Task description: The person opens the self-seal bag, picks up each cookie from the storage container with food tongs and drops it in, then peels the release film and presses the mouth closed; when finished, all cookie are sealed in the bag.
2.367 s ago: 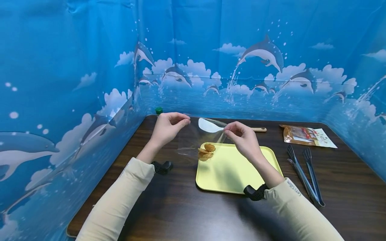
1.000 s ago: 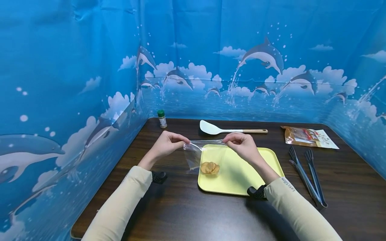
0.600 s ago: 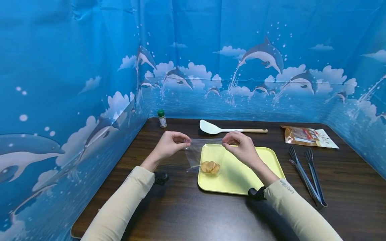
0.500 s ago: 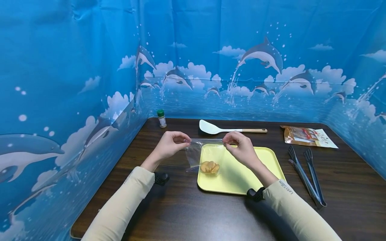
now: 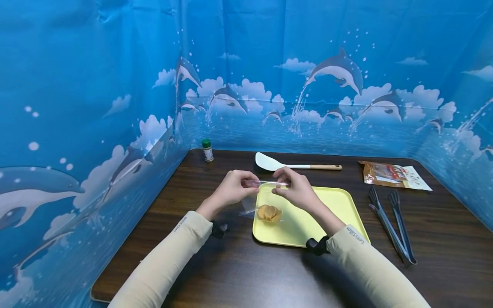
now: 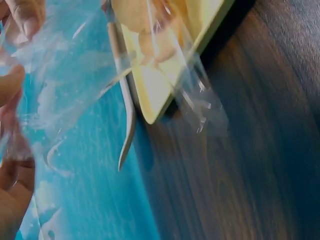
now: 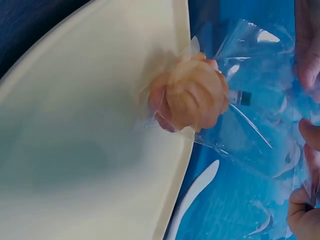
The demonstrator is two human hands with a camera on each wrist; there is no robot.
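Note:
A clear plastic bag [image 7: 255,125] hangs between my two hands over the left edge of the yellow tray [image 5: 323,214]. My left hand [image 5: 233,188] pinches one end of its top edge, and my right hand [image 5: 295,190] pinches the other. The top edge shows as a narrow glossy strip, running level between the fingers. At the bag's bottom lie several thin, round, golden-brown slices [image 5: 268,213], bunched together close over the tray's left side. Both wrist views show the slices [image 7: 192,95] through the film.
Behind the tray lies a white spatula [image 5: 269,162] with a wooden handle. A small green-capped bottle [image 5: 207,152] stands at the back left. To the right are metal tongs [image 5: 393,231] and a brown-and-white food packet [image 5: 393,175]. A dolphin-print curtain [image 5: 331,107] encloses the table.
The bag has come down from higher up, and its slices have settled at the bottom. In the last half second my hands have drawn closer together, and the top edge has become a narrow strip.

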